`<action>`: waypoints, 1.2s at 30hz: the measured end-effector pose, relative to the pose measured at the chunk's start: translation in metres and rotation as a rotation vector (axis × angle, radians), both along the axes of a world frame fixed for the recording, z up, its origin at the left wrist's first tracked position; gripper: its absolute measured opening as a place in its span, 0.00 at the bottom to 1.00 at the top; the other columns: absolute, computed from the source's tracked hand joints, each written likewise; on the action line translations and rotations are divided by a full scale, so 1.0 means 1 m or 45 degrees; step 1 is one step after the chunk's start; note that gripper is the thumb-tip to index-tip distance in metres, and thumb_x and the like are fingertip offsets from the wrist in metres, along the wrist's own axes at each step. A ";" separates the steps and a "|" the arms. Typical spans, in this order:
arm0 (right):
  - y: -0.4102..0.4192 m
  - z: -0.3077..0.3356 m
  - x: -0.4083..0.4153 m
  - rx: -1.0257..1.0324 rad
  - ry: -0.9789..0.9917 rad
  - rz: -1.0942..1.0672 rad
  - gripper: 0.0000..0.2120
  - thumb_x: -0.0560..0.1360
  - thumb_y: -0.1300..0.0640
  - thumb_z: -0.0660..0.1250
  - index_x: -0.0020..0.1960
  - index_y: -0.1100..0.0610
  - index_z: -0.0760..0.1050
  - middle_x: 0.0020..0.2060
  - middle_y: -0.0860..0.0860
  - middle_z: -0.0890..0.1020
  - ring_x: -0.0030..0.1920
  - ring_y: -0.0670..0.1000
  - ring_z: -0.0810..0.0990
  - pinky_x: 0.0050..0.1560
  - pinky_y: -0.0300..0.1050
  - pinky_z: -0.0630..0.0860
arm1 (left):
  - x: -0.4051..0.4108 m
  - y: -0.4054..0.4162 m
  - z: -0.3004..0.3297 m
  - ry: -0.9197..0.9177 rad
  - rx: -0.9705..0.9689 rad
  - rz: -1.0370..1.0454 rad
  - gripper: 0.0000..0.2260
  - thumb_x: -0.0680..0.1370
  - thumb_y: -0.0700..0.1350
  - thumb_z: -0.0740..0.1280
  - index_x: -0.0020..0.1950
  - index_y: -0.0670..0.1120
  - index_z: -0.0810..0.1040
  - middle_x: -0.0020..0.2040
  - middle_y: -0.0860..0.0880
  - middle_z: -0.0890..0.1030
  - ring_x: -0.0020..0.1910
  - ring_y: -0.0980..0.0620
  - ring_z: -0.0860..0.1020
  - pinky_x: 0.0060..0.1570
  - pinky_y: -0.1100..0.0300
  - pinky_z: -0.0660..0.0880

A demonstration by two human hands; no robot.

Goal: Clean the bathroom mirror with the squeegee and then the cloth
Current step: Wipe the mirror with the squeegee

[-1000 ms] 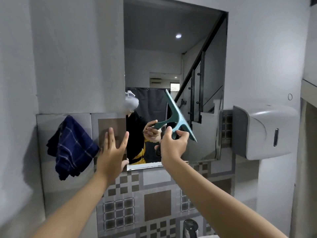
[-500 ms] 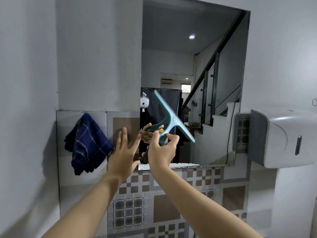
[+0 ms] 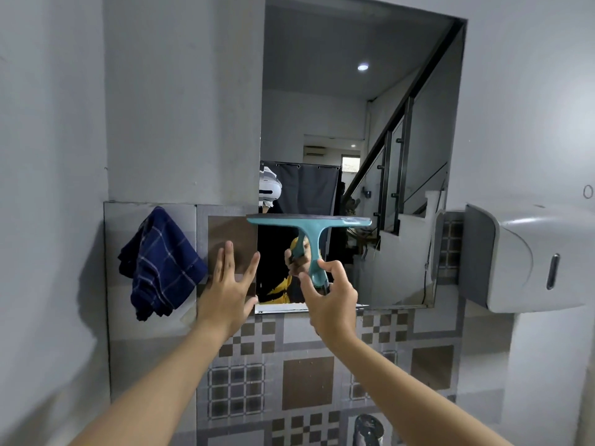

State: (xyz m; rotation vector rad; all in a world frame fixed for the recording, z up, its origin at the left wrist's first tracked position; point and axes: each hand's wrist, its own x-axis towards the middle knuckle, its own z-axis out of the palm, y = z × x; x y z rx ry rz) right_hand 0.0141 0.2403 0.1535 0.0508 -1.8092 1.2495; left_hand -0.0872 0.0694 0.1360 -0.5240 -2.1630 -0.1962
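Observation:
The wall mirror (image 3: 322, 107) fills the upper middle of the view. A teal squeegee (image 3: 307, 225) is up against its lower part, blade level, handle pointing down. My right hand (image 3: 331, 296) grips that handle with thumb and fingers. My left hand (image 3: 228, 284) is flat on the tiled wall just left of the mirror's lower left corner, fingers spread, holding nothing. A dark blue checked cloth (image 3: 161, 262) hangs on the wall further left, apart from both hands.
A grey paper dispenser (image 3: 528, 255) juts from the wall at the right, beside the mirror's lower right corner. A chrome tap (image 3: 368, 428) shows at the bottom edge. Patterned tiles (image 3: 307, 381) cover the wall below the mirror.
The squeegee blade has turned from slanted to level against the lower mirror. The view has shifted so the mirror sits further right and closer. My left hand stays flat on the tiles.

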 end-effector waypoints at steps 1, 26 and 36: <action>0.008 0.000 0.000 0.067 0.014 -0.012 0.10 0.74 0.53 0.72 0.49 0.47 0.71 0.34 0.48 0.80 0.23 0.47 0.68 0.24 0.43 0.70 | 0.000 0.000 -0.003 -0.001 0.004 -0.007 0.42 0.69 0.53 0.72 0.75 0.53 0.51 0.75 0.36 0.47 0.72 0.36 0.53 0.48 0.44 0.77; 0.149 0.031 0.006 0.816 0.064 -0.319 0.14 0.72 0.48 0.73 0.57 0.49 0.80 0.30 0.42 0.76 0.22 0.42 0.68 0.24 0.31 0.59 | -0.003 -0.003 -0.016 -0.060 0.002 -0.054 0.47 0.66 0.56 0.73 0.75 0.56 0.46 0.75 0.40 0.38 0.73 0.39 0.43 0.45 0.44 0.79; 0.207 0.015 0.026 0.765 -0.016 -0.380 0.15 0.72 0.47 0.72 0.56 0.50 0.80 0.31 0.50 0.81 0.24 0.50 0.71 0.23 0.47 0.69 | -0.001 -0.002 -0.014 -0.005 -0.043 -0.047 0.47 0.62 0.55 0.76 0.75 0.52 0.54 0.75 0.35 0.48 0.72 0.35 0.51 0.42 0.42 0.78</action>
